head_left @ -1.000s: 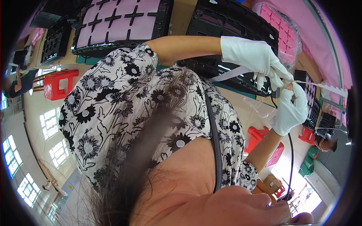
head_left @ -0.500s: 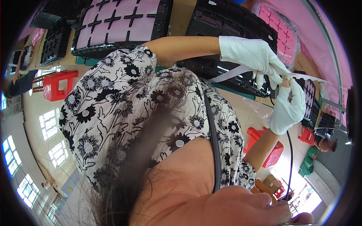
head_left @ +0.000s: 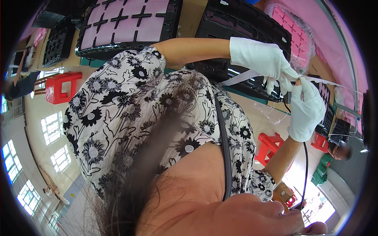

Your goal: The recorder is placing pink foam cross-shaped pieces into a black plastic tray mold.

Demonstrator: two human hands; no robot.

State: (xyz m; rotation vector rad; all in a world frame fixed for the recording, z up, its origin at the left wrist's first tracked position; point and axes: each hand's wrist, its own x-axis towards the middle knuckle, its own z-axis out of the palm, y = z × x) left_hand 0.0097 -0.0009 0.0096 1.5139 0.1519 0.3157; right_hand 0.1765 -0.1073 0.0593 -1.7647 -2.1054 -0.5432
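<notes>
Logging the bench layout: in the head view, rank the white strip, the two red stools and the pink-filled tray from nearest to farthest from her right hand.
From the right hand:
1. White strip, pinched in it.
2. Red stool, just below-left of the forearm.
3. Pink-filled tray, top left on the table.
4. Red stool, far left on the floor.

Bright daylight is glaring off the glossy floor [head_left: 51, 129] — window reflections are blowing out there, while fisheye bending and blur are growing toward the dark rim.

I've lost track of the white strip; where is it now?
In the head view, upper right: the white strip runs between both gloved hands, over the black tray on the table.
</notes>
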